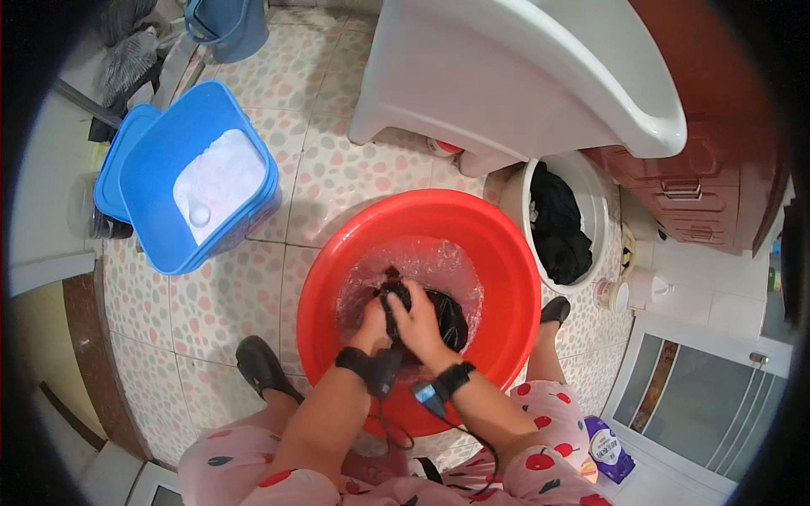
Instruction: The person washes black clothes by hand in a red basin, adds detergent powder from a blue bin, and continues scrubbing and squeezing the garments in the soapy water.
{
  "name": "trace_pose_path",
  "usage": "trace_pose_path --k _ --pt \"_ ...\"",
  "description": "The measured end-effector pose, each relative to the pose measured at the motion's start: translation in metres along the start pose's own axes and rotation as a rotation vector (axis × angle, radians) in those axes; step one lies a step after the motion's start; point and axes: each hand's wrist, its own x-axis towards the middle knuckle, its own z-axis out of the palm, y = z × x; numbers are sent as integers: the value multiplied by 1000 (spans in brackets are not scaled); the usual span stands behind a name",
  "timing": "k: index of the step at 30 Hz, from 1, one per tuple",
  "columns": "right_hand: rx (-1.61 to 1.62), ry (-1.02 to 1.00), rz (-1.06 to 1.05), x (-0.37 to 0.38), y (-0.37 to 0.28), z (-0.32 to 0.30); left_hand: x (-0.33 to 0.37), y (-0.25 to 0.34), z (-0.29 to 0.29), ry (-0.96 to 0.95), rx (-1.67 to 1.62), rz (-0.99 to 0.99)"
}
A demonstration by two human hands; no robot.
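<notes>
In front of me a large red basin [508, 346] holds sudsy water [439, 253]. Both my hands are low inside it, close together over a wet black cloth [447, 319]. My left hand [371, 327] presses against a bunched part of the cloth from the left. My right hand [413, 320] is closed around the same bunch from the right, its fingers bent over the fabric. The rest of the dark fabric trails to the right in the water. Each wrist wears a black band with a small device, and a cable hangs down from them.
At left stands an open blue container [139, 202] of white powder [232, 169] with a scoop [199, 212]. A white tub [597, 198] with dark clothes [558, 223] sits right of the basin. Beyond is a white washbasin [481, 93]; a purple packet [612, 451] lies at lower right.
</notes>
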Motion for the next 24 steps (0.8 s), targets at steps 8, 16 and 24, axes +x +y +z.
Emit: trace_pose_path --k 8,16,24 --pt "-555 158 47 63 32 -105 -7 57 26 -36 52 257" --pt "-152 325 61 22 100 -129 42 17 -39 138 637 540" --pt "-364 -26 337 -74 133 -64 23 -7 -40 -80 902 247"
